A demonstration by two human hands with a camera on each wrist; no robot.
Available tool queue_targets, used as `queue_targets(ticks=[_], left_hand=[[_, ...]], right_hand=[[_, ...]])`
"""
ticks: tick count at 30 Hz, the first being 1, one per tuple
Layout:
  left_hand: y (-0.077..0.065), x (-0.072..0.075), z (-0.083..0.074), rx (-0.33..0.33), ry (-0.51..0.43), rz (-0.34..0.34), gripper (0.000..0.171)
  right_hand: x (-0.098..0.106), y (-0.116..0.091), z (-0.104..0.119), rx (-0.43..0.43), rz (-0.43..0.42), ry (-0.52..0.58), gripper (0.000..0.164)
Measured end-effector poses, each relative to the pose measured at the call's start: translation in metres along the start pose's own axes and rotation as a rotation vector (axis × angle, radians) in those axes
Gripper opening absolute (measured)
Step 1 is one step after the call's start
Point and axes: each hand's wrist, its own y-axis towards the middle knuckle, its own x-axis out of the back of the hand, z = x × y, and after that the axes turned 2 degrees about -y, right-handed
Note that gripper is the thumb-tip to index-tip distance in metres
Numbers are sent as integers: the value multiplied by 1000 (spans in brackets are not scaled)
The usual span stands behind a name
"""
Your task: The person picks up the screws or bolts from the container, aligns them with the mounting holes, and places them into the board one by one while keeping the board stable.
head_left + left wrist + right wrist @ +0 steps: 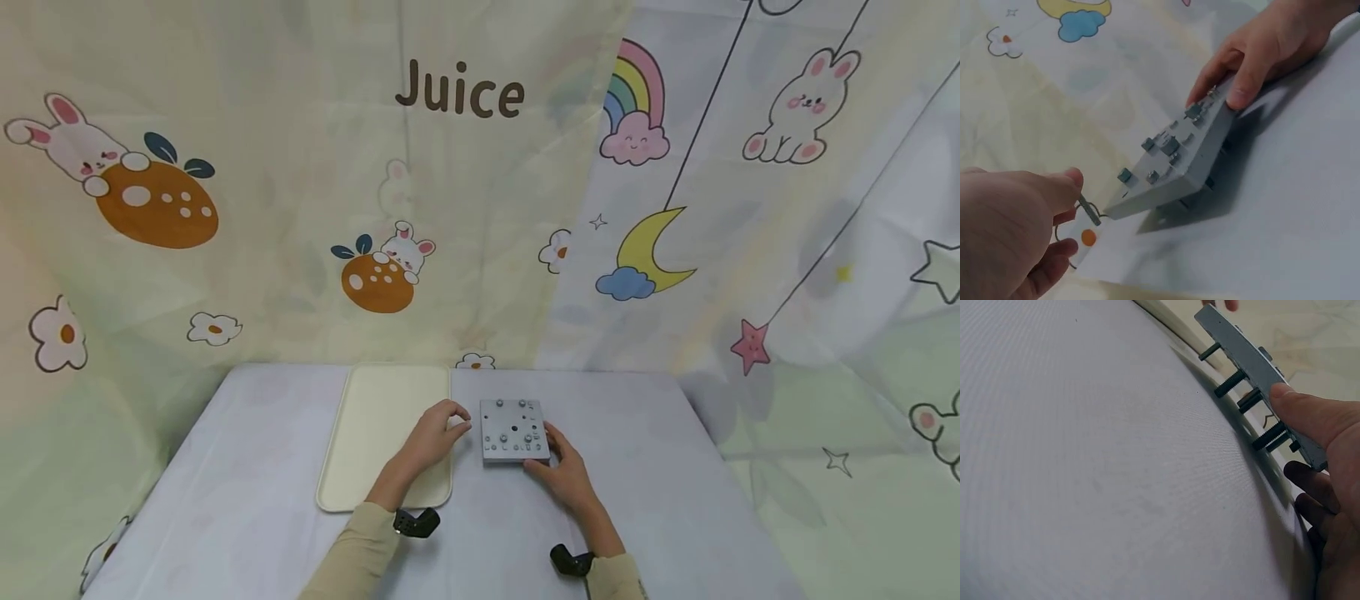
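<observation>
My right hand (567, 477) grips a square grey metal plate (502, 421) by its near right corner, thumb along the front edge. Bolts and small holes dot the plate's upper face. In the right wrist view, threaded bolt shanks (1230, 383) stick out below the plate, which is held up over the table. Left of the plate is my left hand (431, 437), above the tray's right side. Its thumb and a finger pinch a thin grey metal pin (1089, 209), seen in the left wrist view close to the plate's far end.
A cream rectangular tray (382, 400) lies on the white-covered table (225, 475), left of the plate. Behind the table hangs a printed cloth (480, 183) with cartoon rabbits, and it continues along both sides. A black wrist device (417, 523) sits at each sleeve.
</observation>
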Motion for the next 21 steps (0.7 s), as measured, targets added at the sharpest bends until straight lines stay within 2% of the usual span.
queue_targets(ticks=[6, 14, 21], left_hand=[[20, -9, -2, -13, -82, 2, 8], [43, -16, -5, -8, -88, 31, 9], [51, -25, -6, 23, -104, 58, 9]], right_hand=[[0, -3, -1, -4, 3, -10, 92], [1, -3, 4, 6, 4, 4, 90], [2, -2, 4, 6, 0, 6, 90]])
